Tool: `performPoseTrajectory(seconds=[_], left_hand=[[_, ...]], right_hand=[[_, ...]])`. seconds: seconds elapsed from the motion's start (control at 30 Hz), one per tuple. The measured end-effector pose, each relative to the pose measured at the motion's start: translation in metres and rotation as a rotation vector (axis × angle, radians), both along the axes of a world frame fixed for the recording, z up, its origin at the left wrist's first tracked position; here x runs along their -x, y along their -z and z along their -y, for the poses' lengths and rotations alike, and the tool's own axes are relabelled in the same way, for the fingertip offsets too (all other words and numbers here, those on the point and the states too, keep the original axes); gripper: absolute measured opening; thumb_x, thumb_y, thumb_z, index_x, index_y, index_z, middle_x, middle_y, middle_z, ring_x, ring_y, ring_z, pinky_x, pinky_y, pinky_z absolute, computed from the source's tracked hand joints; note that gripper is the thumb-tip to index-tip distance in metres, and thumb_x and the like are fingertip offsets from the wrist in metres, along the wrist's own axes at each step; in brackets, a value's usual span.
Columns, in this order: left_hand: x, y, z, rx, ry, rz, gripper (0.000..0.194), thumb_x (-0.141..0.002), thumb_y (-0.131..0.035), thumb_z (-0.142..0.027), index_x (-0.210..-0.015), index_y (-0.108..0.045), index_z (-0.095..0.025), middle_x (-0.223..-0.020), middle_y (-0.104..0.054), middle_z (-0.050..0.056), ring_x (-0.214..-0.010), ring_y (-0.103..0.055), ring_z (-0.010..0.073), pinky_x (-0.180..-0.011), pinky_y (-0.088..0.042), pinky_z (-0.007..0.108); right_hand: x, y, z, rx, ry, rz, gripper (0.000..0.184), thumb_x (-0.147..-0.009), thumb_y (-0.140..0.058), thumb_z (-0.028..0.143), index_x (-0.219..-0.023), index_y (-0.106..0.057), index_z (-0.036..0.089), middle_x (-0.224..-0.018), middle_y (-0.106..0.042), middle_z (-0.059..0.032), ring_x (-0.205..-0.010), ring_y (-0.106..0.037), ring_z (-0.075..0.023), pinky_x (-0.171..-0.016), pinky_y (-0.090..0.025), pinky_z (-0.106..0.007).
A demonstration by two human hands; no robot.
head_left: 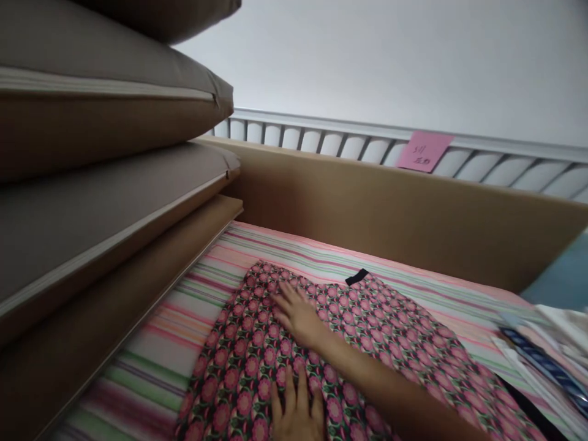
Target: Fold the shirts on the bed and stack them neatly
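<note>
A striped sheet [158, 334] is spread beneath everything else. Its left side is bounded by a stack of grey-brown cushions [101, 190], and its far side is closed off by an upright brown panel [367, 208], behind which a white slatted railing [294, 138] can be seen.

On the sheet, a floral-print garment [248, 349] is laid flat. Its longest visible stretch is slanted from far left to near right; since the near part is cut off by the frame, the full long axis cannot be told. The left edge is run from the far left corner toward near left. Bare sheet is left between that edge and the cushions, and a strip is left between the far edge and the panel. On the right, a pile of folded cloths [546, 361] is set, with some sheet between.

The right hand [298, 315] is rested flat on the garment's far left part, fingers spread; the left hand [298, 413] is laid nearer, its fingers parted and pointed far.

A pink note [425, 151] is placed over the railing. The garment's far edge is marked by a short black trim [357, 277].
</note>
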State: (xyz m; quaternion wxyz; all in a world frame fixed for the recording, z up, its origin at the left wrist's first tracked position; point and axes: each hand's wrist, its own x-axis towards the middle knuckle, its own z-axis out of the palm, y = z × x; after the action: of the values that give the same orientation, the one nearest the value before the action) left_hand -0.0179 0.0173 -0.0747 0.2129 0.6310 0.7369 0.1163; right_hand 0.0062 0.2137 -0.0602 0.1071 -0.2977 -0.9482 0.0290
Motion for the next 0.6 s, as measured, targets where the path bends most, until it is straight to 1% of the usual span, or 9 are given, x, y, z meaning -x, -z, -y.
performPoseTrajectory(seconds=[0.03,0.07,0.17,0.23,0.3,0.37,0.47,0.53,0.6], left_hand=[[0.000,0.003,0.001,-0.002,-0.006,0.000,0.045,-0.085,-0.036,-0.023,-0.127,-0.048,-0.032,-0.145,-0.032,0.005,-0.135,-0.028,0.0313,-0.108,-0.024,0.062],[0.000,0.005,0.002,-0.012,0.000,-0.003,0.045,-0.086,-0.035,-0.023,-0.128,-0.048,-0.033,-0.145,-0.032,0.005,-0.135,-0.028,0.0316,-0.107,-0.025,0.062],[0.001,0.012,0.006,-0.073,0.067,-0.005,0.047,-0.085,-0.041,-0.023,-0.131,-0.043,-0.034,-0.146,-0.030,0.007,-0.134,-0.028,0.0345,-0.105,-0.027,0.065],[0.003,0.015,0.009,-0.095,0.095,0.003,0.050,-0.084,-0.043,-0.023,-0.132,-0.039,-0.034,-0.146,-0.030,0.007,-0.134,-0.029,0.0346,-0.104,-0.028,0.066],[0.002,0.016,0.009,-0.087,0.080,0.019,0.047,-0.086,-0.041,-0.025,-0.132,-0.040,-0.035,-0.146,-0.030,0.007,-0.134,-0.029,0.0333,-0.104,-0.028,0.066],[0.000,0.017,0.007,-0.082,0.045,0.039,0.043,-0.087,-0.038,-0.027,-0.130,-0.044,-0.034,-0.145,-0.030,0.006,-0.134,-0.029,0.0329,-0.105,-0.027,0.066],[-0.007,0.022,0.001,-0.075,0.030,0.064,0.040,-0.088,-0.037,-0.030,-0.127,-0.048,-0.033,-0.144,-0.032,0.007,-0.133,-0.030,0.0349,-0.104,-0.028,0.069],[-0.012,0.026,-0.001,-0.038,0.016,0.062,0.039,-0.089,-0.036,-0.032,-0.124,-0.051,-0.034,-0.144,-0.033,0.005,-0.133,-0.031,0.0350,-0.103,-0.029,0.069],[-0.015,0.029,0.001,-0.033,-0.020,0.037,0.038,-0.089,-0.036,-0.033,-0.123,-0.052,-0.037,-0.144,-0.034,0.001,-0.133,-0.031,0.0331,-0.105,-0.029,0.067]], right_hand=[[0.007,0.003,0.006,-0.003,-0.073,-0.011,0.049,-0.093,-0.034,0.047,-0.139,-0.036,0.030,-0.150,-0.023,-0.0062,-0.138,-0.019,-0.0238,-0.110,-0.016,-0.047],[0.014,0.005,0.008,0.005,-0.097,-0.012,0.049,-0.094,-0.033,0.047,-0.139,-0.036,0.030,-0.149,-0.026,-0.0061,-0.138,-0.020,-0.0234,-0.110,-0.017,-0.046],[0.039,0.008,-0.012,0.020,0.033,0.028,0.048,-0.094,-0.032,0.044,-0.139,-0.039,0.025,-0.146,-0.033,-0.0085,-0.136,-0.025,-0.0248,-0.109,-0.021,-0.046],[0.056,0.007,-0.036,0.026,0.123,0.074,0.049,-0.095,-0.031,0.044,-0.139,-0.037,0.024,-0.147,-0.031,-0.0090,-0.136,-0.024,-0.0257,-0.108,-0.021,-0.047],[0.072,0.003,-0.053,0.056,0.179,0.115,0.051,-0.094,-0.030,0.047,-0.140,-0.035,0.026,-0.149,-0.028,-0.0085,-0.137,-0.022,-0.0263,-0.107,-0.021,-0.048],[0.084,0.000,-0.058,0.090,0.224,0.137,0.053,-0.093,-0.031,0.049,-0.141,-0.032,0.026,-0.149,-0.027,-0.0095,-0.136,-0.022,-0.0283,-0.106,-0.022,-0.051],[0.092,-0.003,-0.051,0.096,0.272,0.114,0.056,-0.092,-0.034,0.050,-0.141,-0.032,0.025,-0.149,-0.025,-0.0125,-0.135,-0.023,-0.0315,-0.104,-0.024,-0.054],[0.091,-0.004,-0.048,0.087,0.314,0.009,0.050,-0.094,-0.032,0.045,-0.138,-0.038,0.023,-0.148,-0.030,-0.0114,-0.134,-0.028,-0.0278,-0.106,-0.025,-0.047],[0.085,-0.007,-0.053,0.092,0.375,-0.091,0.044,-0.095,-0.030,0.034,-0.132,-0.047,0.018,-0.140,-0.042,-0.0124,-0.128,-0.038,-0.0230,-0.105,-0.028,-0.036]])
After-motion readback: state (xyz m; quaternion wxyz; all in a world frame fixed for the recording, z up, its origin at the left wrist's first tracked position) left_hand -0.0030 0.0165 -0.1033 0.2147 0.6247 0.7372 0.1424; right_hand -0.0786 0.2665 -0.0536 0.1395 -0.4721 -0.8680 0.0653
